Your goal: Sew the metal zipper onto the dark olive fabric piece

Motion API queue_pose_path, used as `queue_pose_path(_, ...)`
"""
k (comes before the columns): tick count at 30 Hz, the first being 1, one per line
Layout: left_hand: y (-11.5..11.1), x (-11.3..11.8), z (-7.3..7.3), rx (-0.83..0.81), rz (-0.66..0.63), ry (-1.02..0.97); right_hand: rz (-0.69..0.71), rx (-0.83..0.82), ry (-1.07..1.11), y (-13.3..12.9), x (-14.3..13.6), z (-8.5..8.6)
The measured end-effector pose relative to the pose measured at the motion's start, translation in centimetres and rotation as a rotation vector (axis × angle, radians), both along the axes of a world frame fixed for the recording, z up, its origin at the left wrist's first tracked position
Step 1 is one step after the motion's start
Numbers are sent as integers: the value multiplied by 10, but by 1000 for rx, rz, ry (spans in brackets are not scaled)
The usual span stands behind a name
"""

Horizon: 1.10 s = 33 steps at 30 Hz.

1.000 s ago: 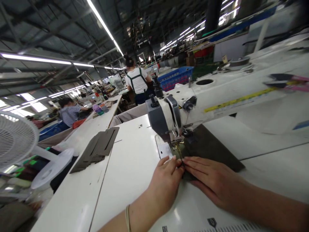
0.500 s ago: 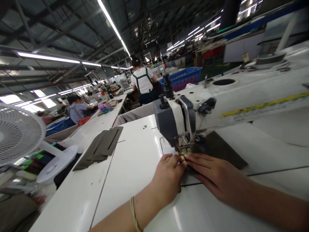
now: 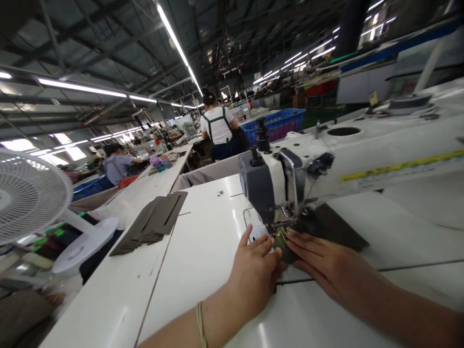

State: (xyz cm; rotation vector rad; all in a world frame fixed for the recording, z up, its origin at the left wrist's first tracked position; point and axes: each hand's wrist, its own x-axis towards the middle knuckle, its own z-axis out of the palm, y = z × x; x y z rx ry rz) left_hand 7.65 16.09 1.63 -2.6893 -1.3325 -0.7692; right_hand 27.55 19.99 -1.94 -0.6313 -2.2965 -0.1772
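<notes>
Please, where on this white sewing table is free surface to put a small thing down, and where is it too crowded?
Free: the white table between the stack of dark cut pieces and the left hand; also the strip right of the dark fabric. Crowded: under the sewing machine head, where left hand and right hand press the fabric by the presser foot.

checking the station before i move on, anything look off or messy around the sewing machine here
Nothing stands out. Both hands, left hand and right hand, lie flat on the dark fabric piece at the presser foot of the sewing machine. The stack of dark cut pieces on the table is fanned out, not spilled.
</notes>
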Motion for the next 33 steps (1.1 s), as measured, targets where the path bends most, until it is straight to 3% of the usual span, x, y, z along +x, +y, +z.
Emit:
queue_pose_path(9, 18, -2, 4, -12, -25, -23, -3, 14, -59, 10, -6, 17)
queue_pose_path(16, 26, -1, -2, -2, 23, -94, -28, -81, -32, 18, -7, 14)
queue_pose_path(33, 34, -5, -3, 17, 11, -38, -24, -50, -44, 24, -6, 10)
